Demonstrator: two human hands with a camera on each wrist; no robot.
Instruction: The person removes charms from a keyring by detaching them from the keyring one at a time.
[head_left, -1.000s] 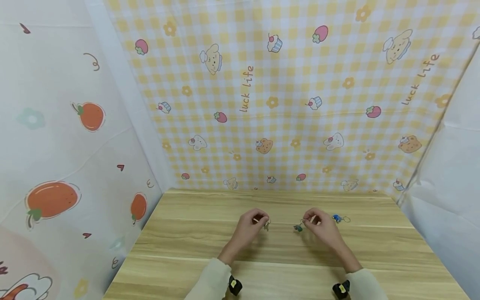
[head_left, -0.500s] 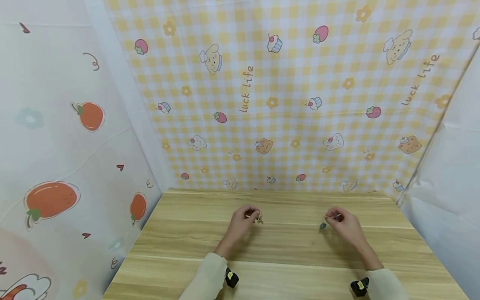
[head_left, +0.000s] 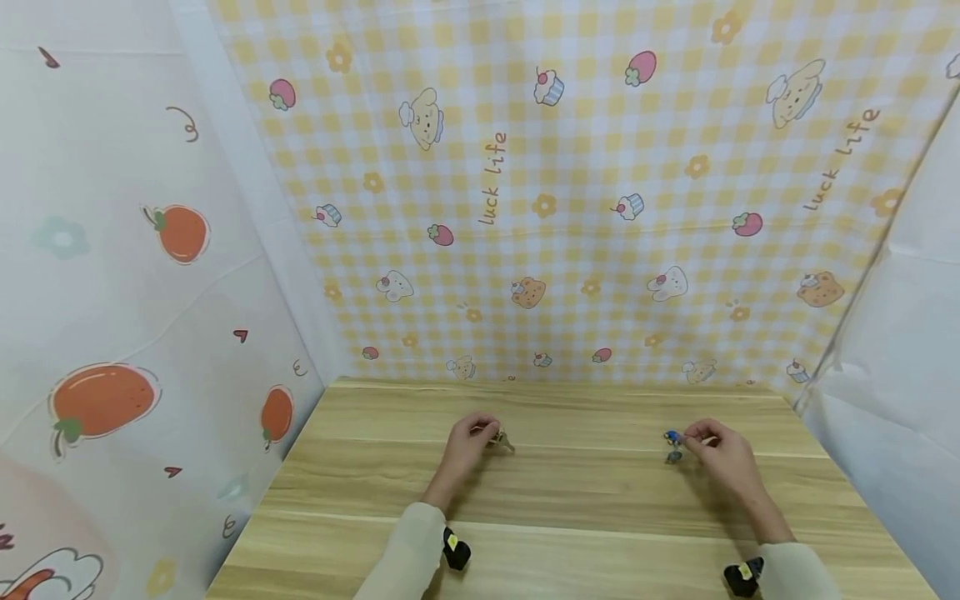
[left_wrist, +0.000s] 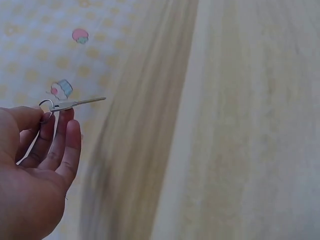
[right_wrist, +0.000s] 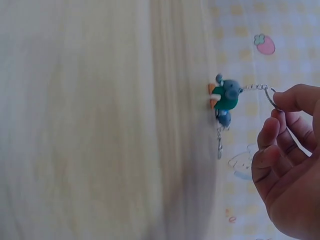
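Between thumb and index finger, my left hand pinches a small metal ring with a key on it, held above the table. The remaining fingers are loosely bent in the left wrist view. My right hand pinches the ring of a keychain, a small grey elephant-like figure with a green body hanging from a short chain. Close beside it, on the table, lies a blue keychain; in the right wrist view it is partly hidden behind the hanging figure.
A wood-grain table spreads beneath both hands. A yellow checked cloth with printed cartoons stands along its back edge. White cloth walls rise at the left and right. Black wrist cameras sit at both cuffs.
My hands have moved apart, the left one leftward with the key, the right one rightward with the grey-green keychain to beside the blue keychain.
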